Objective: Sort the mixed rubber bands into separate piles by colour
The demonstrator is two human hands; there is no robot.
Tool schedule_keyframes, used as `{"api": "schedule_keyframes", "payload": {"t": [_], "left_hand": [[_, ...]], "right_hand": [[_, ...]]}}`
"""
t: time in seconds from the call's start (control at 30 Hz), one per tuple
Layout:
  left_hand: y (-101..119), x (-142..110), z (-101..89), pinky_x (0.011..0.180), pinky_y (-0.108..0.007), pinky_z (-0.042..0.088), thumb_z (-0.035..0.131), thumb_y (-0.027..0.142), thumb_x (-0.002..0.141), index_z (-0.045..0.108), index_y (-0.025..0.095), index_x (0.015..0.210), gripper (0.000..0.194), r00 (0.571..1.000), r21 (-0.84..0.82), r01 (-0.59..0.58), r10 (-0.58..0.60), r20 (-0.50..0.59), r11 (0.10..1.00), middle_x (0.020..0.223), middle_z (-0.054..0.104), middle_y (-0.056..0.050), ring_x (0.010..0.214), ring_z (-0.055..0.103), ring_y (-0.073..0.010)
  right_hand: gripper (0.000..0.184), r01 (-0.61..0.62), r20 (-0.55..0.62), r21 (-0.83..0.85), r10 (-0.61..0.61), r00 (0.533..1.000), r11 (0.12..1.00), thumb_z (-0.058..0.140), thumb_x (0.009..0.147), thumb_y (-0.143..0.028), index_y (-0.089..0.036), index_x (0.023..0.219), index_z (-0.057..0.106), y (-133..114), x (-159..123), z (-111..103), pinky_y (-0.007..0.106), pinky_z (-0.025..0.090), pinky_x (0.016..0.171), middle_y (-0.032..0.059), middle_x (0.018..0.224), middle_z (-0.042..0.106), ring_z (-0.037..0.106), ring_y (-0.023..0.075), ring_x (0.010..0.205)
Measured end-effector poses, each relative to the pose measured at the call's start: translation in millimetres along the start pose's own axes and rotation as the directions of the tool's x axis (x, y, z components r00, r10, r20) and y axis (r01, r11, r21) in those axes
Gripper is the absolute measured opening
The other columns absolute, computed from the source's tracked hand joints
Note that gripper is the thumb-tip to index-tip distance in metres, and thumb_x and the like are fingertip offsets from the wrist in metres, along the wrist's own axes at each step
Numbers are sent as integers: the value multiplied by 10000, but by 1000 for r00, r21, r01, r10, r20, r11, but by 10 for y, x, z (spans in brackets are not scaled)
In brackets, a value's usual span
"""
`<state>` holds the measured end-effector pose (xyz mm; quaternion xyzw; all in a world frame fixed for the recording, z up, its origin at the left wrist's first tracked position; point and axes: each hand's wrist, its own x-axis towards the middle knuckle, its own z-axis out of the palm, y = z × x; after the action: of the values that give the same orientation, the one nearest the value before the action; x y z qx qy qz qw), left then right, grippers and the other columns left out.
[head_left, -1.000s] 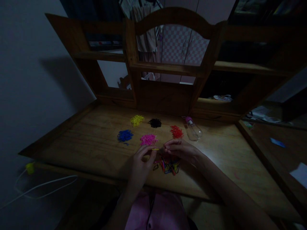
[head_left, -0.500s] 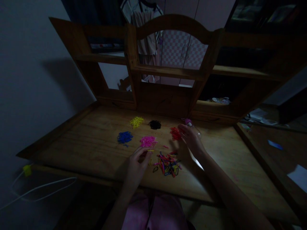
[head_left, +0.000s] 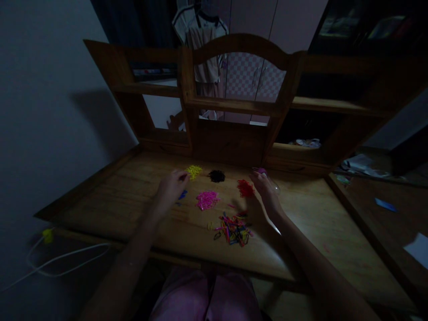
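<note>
My left hand [head_left: 172, 185] is beside the yellow pile [head_left: 194, 171], thumb and fingers pinched together; what lies between them is too small to make out. Its fingers partly cover the blue pile [head_left: 182, 195]. My right hand [head_left: 265, 189] hovers at the right of the red pile [head_left: 245, 188], fingers stretched forward, with nothing visible in them. A black pile [head_left: 217, 176] and a pink pile [head_left: 207, 200] lie between the hands. Nearer me is a mixed-colour heap [head_left: 234, 229] of small looped pieces resembling paper clips.
Behind my right hand lies a clear, rounded object with a purple top [head_left: 262, 171]. A wooden shelf unit [head_left: 230, 104] rises along the table's back. A white cable [head_left: 70, 263] hangs at the left front. At right stands another surface with papers [head_left: 417, 249].
My left hand has moved from beside the mixed heap, where it held a yellow piece, up and left to the yellow pile. My right hand has stayed near the red pile.
</note>
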<state>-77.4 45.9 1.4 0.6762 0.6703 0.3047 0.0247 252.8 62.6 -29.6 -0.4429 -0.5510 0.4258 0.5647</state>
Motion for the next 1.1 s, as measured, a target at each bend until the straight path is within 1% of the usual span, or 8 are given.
{"api": "schedule_keyframes", "payload": {"t": [0.13,0.23,0.33,0.43,0.5,0.67,0.83,1.1], "left_hand": [[-144,381,91,794,-352,487,545,246,841,702,156,957,215,999,59,-16,13,52,998,883,681,-106,843,647,-245],[-177,439,98,807,-360,485,550,196,831,649,155,1101,290,998,61,-29,26,58,998,878,672,-96,841,640,-236],[-108,273,16,836,-374,482,519,199,857,609,155,1161,320,998,55,-41,39,39,998,937,655,-97,879,626,-233],[130,-98,-77,831,-358,497,521,252,880,629,169,1109,267,994,-62,-94,97,47,994,999,641,-85,884,621,-217],[358,-396,-88,826,-333,508,536,295,888,644,209,1076,233,979,-205,-126,156,133,971,1022,643,-54,902,623,-199],[792,-900,118,894,-323,484,540,268,901,656,248,1076,210,866,-400,-150,315,387,904,1065,640,-39,1002,603,-192],[925,-878,324,910,-313,455,495,207,926,652,240,1057,208,866,-411,-193,352,356,891,1054,615,-40,1021,578,-184],[1082,-839,417,882,-322,426,588,260,882,613,222,940,73,812,-368,-292,432,393,883,1015,565,-27,997,527,-197]], "right_hand": [[367,-40,40,54,38,999,998,520,870,-468,-264,1155,627,-5,-22,-5,414,401,1030,50,1253,613,548,240,1191],[329,-19,58,13,18,998,1000,531,871,-445,-248,1104,653,-66,-31,-14,410,413,1014,60,1214,636,557,240,1173],[307,19,44,-35,-18,999,999,548,868,-428,-230,1074,660,-154,-51,-8,411,441,969,71,1135,666,591,243,1108],[262,71,15,-98,-70,997,993,570,863,-403,-211,1015,663,-215,-87,23,391,468,911,71,1044,681,627,231,1004],[229,95,12,-122,-94,996,988,574,864,-384,-207,983,657,-226,-117,53,370,483,871,63,996,682,639,218,950],[188,116,45,-191,-109,993,975,553,874,-345,-207,962,644,-195,-168,110,325,498,778,52,935,675,640,196,867],[189,119,39,-253,-113,993,960,526,879,-319,-195,954,647,-185,-160,124,318,501,735,54,901,674,635,194,829],[184,148,64,-279,-135,989,949,507,899,-309,-193,970,632,-259,-200,135,304,506,698,53,900,673,645,185,795]]}}
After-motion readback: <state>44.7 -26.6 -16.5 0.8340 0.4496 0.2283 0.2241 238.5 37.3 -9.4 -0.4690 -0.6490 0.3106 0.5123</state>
